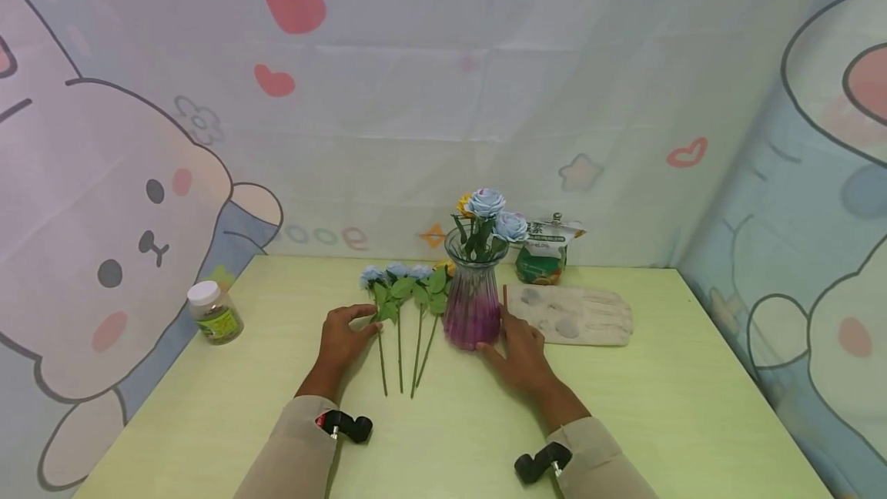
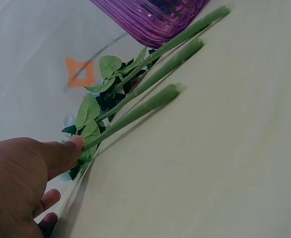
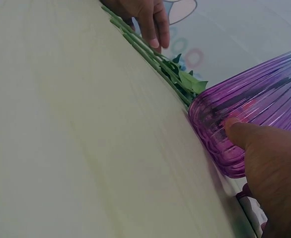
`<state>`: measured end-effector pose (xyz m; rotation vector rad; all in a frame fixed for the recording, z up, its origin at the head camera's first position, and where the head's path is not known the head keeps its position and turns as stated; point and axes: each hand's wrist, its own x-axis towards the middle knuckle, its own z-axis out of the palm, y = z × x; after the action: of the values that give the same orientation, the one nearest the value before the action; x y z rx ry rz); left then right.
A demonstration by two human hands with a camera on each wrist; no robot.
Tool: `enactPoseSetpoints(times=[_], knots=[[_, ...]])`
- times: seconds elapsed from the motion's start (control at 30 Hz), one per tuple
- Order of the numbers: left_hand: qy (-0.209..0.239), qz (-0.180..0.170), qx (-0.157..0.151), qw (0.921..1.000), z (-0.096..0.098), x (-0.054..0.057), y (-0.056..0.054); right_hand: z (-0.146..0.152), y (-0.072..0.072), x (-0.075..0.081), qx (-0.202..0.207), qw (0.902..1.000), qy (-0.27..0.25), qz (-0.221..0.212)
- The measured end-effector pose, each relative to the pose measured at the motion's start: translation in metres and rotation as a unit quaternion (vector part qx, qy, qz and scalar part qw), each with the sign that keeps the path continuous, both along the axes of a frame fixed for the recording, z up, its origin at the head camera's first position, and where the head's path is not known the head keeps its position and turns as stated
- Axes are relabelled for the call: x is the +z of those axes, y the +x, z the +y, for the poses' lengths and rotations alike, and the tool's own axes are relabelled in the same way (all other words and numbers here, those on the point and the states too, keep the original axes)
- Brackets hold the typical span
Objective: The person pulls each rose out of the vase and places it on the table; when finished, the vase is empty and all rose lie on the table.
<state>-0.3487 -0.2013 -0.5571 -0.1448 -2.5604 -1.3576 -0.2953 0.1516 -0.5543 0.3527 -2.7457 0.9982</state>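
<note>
A glass vase (image 1: 473,306), clear at the top and purple below, stands upright on the table with two blue roses (image 1: 487,203) and a yellow flower in it. My right hand (image 1: 521,353) grips its lower right side, thumb in front; the other fingers are partly hidden behind the glass. Left of the vase, several artificial flowers lie side by side, blue blooms and a yellow one (image 1: 446,268) at the back, stems towards me. With thumb and index finger, my left hand (image 1: 346,339) pinches the leftmost blue rose (image 1: 371,276) by its leafy upper stem (image 2: 130,116).
Behind the vase to the right stands a green and white pouch (image 1: 543,256). A pale glove-like item (image 1: 589,316) lies flat beside the vase. At the table's left edge is a white-capped jar (image 1: 216,314). A printed cloth (image 1: 450,114) hangs behind the table.
</note>
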Motion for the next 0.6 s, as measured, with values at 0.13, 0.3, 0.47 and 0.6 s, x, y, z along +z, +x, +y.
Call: enactPoseSetpoints(times=[0.13, 0.3, 0.47, 0.6], knots=[[0.002, 0.001, -0.003, 1.0, 0.0, 0.001, 0.001, 0.0, -0.001, 0.0, 0.001, 1.0, -0.001, -0.001], [0.015, 0.023, -0.002, 0.9996, 0.003, 0.006, 0.005, 0.002, -0.002, -0.002, 0.002, 1.0, -0.005, 0.002], [0.033, 0.037, -0.003, 0.9988, 0.011, 0.017, 0.008, 0.003, -0.001, -0.001, 0.003, 1.0, -0.003, -0.008], [0.045, 0.039, -0.011, 0.9982, 0.022, 0.032, 0.013, 0.001, 0.0, -0.001, 0.003, 1.0, -0.007, -0.005]])
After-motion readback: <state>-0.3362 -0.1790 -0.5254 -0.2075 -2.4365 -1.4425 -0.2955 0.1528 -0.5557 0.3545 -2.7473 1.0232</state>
